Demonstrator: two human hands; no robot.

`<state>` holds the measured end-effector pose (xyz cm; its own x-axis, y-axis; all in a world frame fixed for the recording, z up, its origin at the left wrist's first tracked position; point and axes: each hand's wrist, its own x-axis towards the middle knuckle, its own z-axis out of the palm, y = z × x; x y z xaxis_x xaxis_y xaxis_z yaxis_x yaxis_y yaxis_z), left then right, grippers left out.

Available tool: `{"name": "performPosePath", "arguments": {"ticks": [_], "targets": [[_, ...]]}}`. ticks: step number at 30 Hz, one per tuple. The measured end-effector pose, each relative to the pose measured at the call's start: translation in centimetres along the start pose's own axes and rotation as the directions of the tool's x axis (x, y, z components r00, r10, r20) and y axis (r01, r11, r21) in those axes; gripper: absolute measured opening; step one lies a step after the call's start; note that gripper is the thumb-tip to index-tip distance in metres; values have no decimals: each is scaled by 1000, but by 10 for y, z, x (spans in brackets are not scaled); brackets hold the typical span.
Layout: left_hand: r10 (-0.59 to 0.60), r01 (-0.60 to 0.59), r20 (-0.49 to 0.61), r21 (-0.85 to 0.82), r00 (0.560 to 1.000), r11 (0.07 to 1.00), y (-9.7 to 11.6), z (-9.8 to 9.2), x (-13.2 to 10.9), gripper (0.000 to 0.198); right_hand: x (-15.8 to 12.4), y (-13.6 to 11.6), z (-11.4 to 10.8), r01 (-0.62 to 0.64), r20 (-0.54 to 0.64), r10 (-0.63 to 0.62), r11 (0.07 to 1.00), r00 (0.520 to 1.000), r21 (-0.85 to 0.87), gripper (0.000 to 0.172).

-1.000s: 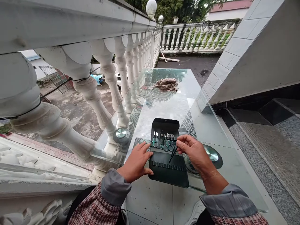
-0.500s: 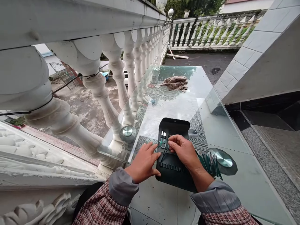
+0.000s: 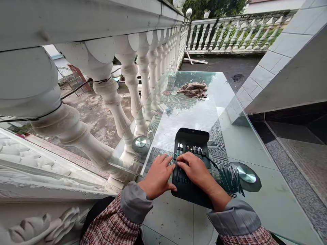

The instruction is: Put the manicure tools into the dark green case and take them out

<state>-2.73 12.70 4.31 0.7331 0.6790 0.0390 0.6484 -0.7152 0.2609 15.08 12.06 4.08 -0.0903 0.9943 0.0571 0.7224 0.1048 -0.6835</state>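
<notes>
The case (image 3: 192,196) holds scissors (image 3: 180,146) and clippers (image 3: 196,150). The left hand (image 3: 157,176) lies spread at its edge; the right hand (image 3: 196,170) pinches a tool (image 3: 178,173) at its loops (image 3: 186,181).

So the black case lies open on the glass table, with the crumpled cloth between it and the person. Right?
Not quite. The head view shows the crumpled cloth beyond the black case, toward the far end of the glass table. The case does lie open.
</notes>
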Motion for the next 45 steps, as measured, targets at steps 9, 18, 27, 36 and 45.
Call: {"name": "performPosePath", "arguments": {"ticks": [9,18,27,36,45], "targets": [[56,-56,11,-4,998,998,-4,1,-1,92,-4,0,2,55,36,-54,997,998,-46,19],[44,-44,36,-2,998,999,-5,-2,1,92,-8,-4,4,120,6,-120,993,993,-3,15],[6,-11,85,57,996,998,-2,-4,5,98,-15,-11,3,126,-42,-124,991,991,41,12],[5,-11,89,68,996,998,-3,-5,6,96,-35,32,-75,-82,-474,137,987,870,136,20],[3,-4,21,53,1000,999,4,-4,0,79,-75,87,-123,-415,-503,462,885,731,209,28]]}}
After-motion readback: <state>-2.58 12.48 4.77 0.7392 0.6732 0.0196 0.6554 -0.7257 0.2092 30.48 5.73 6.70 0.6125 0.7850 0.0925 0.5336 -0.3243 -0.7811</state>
